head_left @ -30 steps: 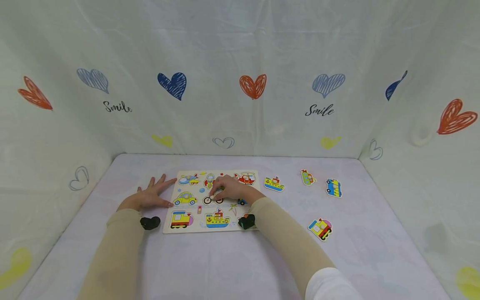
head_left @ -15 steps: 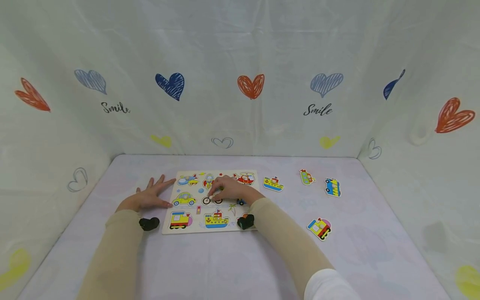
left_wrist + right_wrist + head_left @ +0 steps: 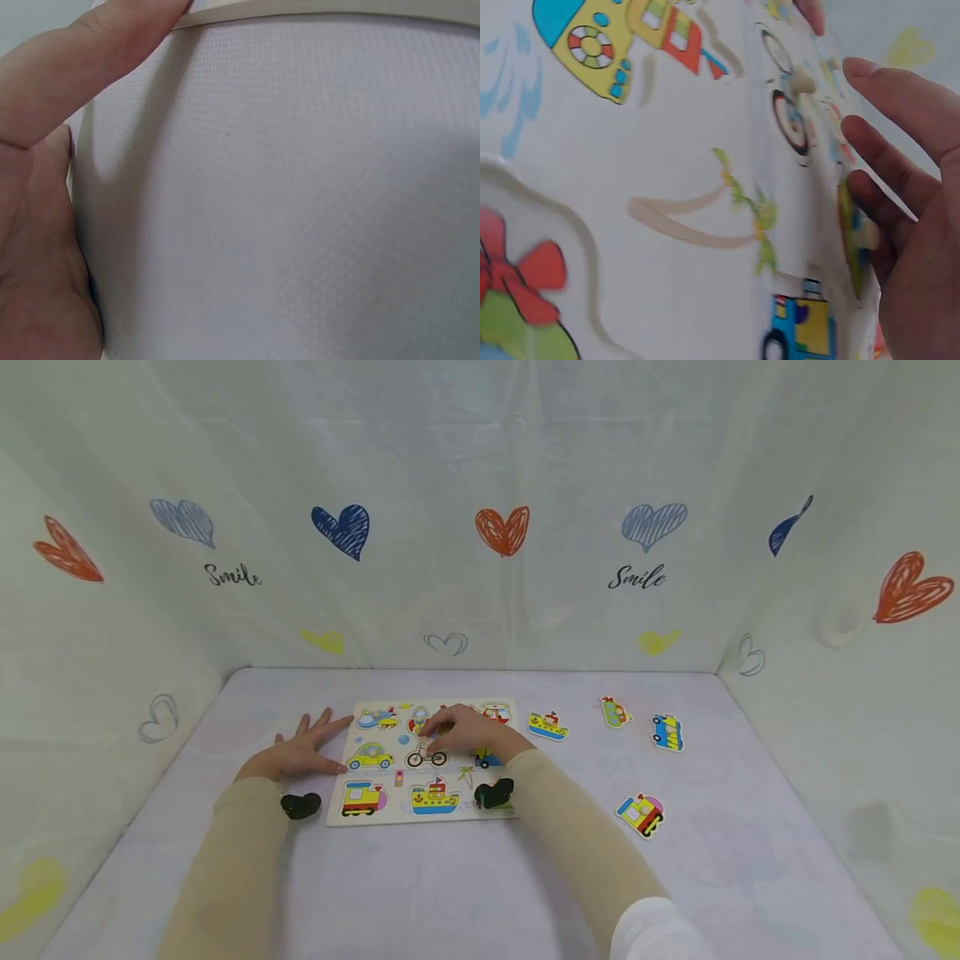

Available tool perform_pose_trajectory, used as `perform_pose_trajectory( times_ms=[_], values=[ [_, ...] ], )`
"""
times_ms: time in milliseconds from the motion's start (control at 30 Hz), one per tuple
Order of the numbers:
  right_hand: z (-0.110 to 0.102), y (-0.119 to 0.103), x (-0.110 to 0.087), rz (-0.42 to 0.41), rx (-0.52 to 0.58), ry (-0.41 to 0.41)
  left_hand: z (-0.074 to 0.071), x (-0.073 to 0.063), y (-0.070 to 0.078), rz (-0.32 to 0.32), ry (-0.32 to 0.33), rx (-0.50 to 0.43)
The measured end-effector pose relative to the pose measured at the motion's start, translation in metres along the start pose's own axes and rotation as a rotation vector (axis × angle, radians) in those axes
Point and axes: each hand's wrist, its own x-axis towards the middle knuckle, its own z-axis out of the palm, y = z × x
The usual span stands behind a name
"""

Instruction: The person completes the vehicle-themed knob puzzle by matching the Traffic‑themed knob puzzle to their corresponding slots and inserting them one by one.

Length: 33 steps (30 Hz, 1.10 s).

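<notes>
On pale cloth, our splayed left hand touches the board; beneath our released right hand, the bicycle seems fitted; the loose ship, rightward, likely needs grasping.

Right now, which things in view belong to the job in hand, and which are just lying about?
Likely the job:
puzzle board, left hand at its edge
bicycle piece, by the right hand
loose boat piece, submarine piece, bus piece, train piece

Likely just surroundings:
table
heart-print backdrop
black item at the left wrist
black item at the right wrist
</notes>
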Motion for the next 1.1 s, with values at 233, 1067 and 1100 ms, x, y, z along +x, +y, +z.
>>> perform_pose_trajectory(
  times_ms=[233,1067,1100],
  values=[
    [-0.016,-0.002,-0.010,-0.016,0.011,0.034,-0.002,0.000,0.000,0.012,0.003,0.002],
    [-0.078,0.041,-0.093,0.096,-0.007,0.163,0.000,0.002,-0.001,0.015,-0.005,0.003],
    [-0.081,0.044,-0.097,0.101,-0.002,0.165,0.000,0.003,-0.001,0.014,-0.005,0.006]
  ],
)
